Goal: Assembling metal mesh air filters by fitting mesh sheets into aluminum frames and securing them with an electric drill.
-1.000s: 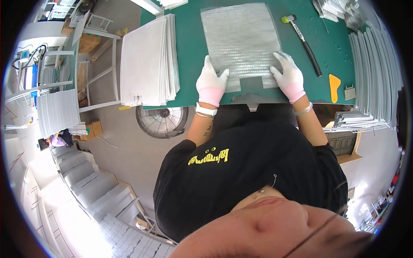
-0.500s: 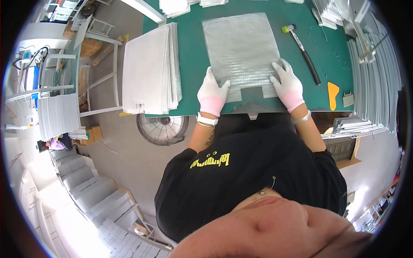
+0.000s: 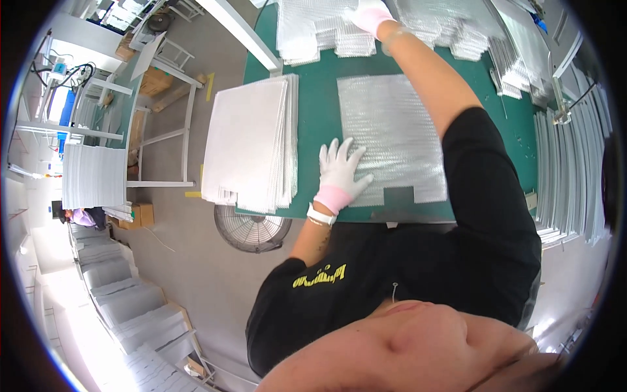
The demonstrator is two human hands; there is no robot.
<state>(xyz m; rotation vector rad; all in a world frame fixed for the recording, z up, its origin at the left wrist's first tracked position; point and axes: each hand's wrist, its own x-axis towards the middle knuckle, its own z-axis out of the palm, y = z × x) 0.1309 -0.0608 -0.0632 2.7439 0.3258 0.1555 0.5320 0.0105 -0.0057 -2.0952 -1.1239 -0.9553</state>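
A silvery mesh sheet [image 3: 398, 140] with a notch in its near edge lies flat on the green table. Beside its lower left part is my left hand [image 3: 338, 175], in a white glove with a pink cuff, fingers spread and holding nothing. My right hand [image 3: 369, 16], gloved alike, is stretched out to the far side, over a stack of similar notched mesh sheets [image 3: 300, 36]. Its fingers blend with the pale sheets at the top edge, so whether they grip one is unclear.
White-topped sheets [image 3: 245, 140] lie stacked at the left of the table [image 3: 318, 98]. More mesh stacks [image 3: 450, 29] stand at the far right, and many long sheets [image 3: 568, 163] line the right side. A white frame post [image 3: 241, 32] rises at the far left; a floor fan [image 3: 253, 228] stands below.
My right hand has left the mesh sheet's right edge and reached far forward to the stacks. My left hand has opened out beside the sheet. My right arm now covers where the hammer lay.
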